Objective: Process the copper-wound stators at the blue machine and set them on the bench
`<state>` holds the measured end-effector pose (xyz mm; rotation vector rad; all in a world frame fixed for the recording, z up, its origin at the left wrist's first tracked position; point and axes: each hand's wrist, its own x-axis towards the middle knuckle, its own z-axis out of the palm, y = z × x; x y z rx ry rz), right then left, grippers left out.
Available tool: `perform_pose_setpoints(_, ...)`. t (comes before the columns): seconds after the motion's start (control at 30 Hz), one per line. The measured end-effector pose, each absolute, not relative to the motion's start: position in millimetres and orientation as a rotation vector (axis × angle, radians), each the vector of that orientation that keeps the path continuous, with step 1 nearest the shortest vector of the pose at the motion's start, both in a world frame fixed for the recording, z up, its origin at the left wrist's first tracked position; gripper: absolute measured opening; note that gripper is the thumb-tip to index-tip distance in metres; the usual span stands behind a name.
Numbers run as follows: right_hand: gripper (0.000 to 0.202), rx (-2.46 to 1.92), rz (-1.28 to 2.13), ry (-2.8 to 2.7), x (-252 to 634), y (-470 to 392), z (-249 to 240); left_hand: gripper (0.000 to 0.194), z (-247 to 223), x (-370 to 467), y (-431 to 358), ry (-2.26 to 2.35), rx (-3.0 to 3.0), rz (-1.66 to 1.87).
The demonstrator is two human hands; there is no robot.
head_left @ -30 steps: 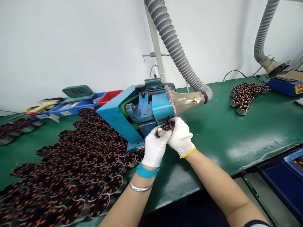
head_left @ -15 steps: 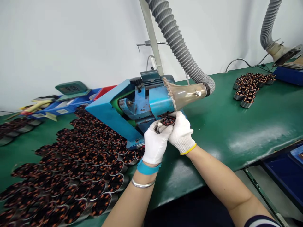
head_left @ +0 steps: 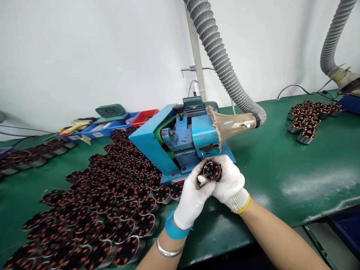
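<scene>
A small round motor stator [head_left: 212,171] with a black core and copper windings is held between my two hands, its open face turned up towards me. My left hand [head_left: 191,197], in a white glove with a teal band at the wrist, grips its left side. Around the right side curl the fingers of my right hand [head_left: 232,180], gloved in white with a yellow cuff edge. Just in front of both hands stands a blue belt-driven machine [head_left: 204,130]. A thin wire end sticks up near my left fingertips; my palms hide the stator's underside.
Many stators [head_left: 112,202] stand packed in rows on the green table [head_left: 270,168] at left, with a smaller group [head_left: 306,122] at far right. A clear funnel [head_left: 232,125] joins the machine to a grey hose [head_left: 222,56]. Behind are blue bins [head_left: 104,127] and a red bin [head_left: 144,117].
Both hands have drawn the stator back from the machine's front towards me, and its face now shows more fully. The view has shifted, so the machine sits lower and further right.
</scene>
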<state>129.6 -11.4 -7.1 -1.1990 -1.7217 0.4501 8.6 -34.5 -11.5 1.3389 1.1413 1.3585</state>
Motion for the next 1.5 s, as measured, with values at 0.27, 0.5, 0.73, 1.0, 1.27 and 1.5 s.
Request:
perform_pose_setpoints(0.27, 0.037, -1.358, 0.415, -1.588, 120, 7, 1, 0.044, -15, 23, -9, 0.979, 1.041, 1.537)
perform_pose_setpoints(0.5, 0.034, -1.302, 0.379, -1.572, 119, 9, 2, 0.036, -5, 25, -5, 1.027, 1.065, 1.56)
perform_pose_setpoints(0.73, 0.05, -0.892, 0.558, -1.735, 139, -10, 1, 0.074, 0, 4, -40, 0.694, 1.025, 1.277)
perform_pose_setpoints(1.0, 0.059, -0.726, 0.643, -1.95, 147, -7, 5, 0.056, 0, -2, -29, 0.988, 1.33, 1.454)
perform_pose_setpoints(1.27, 0.026, -0.85, 0.597, -1.735, 141, -11, -1, 0.05, -6, 0, -33, 1.275, 1.747, 1.488)
perform_pose_setpoints(1.5, 0.038, -1.088, 1.129, -0.981, 172, 24, 9, 0.048, -2, 4, -41, 1.284, 1.881, 1.401)
